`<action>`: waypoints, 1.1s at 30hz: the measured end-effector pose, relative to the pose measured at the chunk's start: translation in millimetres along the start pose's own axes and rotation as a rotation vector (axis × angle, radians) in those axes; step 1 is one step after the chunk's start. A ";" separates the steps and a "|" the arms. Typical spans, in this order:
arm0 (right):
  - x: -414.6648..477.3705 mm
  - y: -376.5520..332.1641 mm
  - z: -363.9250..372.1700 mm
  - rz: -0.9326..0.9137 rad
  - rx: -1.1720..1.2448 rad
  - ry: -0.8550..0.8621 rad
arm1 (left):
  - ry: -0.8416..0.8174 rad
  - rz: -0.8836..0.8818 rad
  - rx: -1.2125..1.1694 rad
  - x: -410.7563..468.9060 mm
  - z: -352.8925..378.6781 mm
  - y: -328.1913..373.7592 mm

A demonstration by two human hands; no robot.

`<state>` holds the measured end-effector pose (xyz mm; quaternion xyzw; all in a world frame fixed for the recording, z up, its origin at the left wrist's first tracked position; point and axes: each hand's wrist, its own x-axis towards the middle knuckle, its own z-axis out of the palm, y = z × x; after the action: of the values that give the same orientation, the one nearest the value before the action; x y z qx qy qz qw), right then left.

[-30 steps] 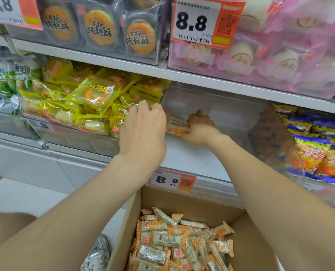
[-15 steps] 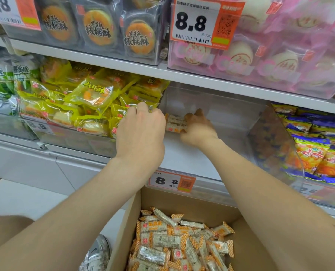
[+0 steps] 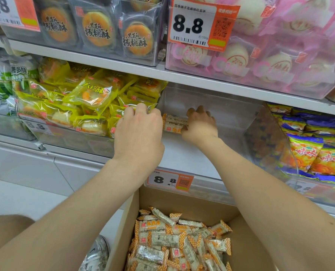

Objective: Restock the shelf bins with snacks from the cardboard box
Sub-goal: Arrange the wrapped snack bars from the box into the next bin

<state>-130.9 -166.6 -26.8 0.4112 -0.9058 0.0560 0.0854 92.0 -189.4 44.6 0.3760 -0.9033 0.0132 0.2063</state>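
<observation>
A clear plastic shelf bin (image 3: 260, 133) stands on the middle shelf with a small stack of orange-and-white snack packets (image 3: 173, 123) near its back left. My left hand (image 3: 139, 132) and my right hand (image 3: 199, 124) reach into the bin and hold that stack from either side, fingers curled round it. Below, an open cardboard box (image 3: 246, 241) holds many more of the same snack packets (image 3: 174, 243).
Yellow pastry packs (image 3: 88, 98) fill the bin to the left. Blue-and-orange snack bags (image 3: 317, 145) fill the bin on the right. Above the shelf board (image 3: 202, 81) are walnut cookies (image 3: 96, 30) and pink-wrapped buns (image 3: 270, 61). A price tag (image 3: 170, 179) hangs on the bin front.
Both hands pushed the stack of packets a little farther back and left in the bin. They keep the same hold on it.
</observation>
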 end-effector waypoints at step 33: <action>-318.5 62.0 115.4 0.173 0.381 -0.870 | -1.245 0.321 -0.025 -192.1 171.1 -4.8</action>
<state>15.9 88.5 -205.6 0.3277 -0.8620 0.0506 -0.3834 154.7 -94.0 -186.0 0.1711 -0.8991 -0.1875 -0.3566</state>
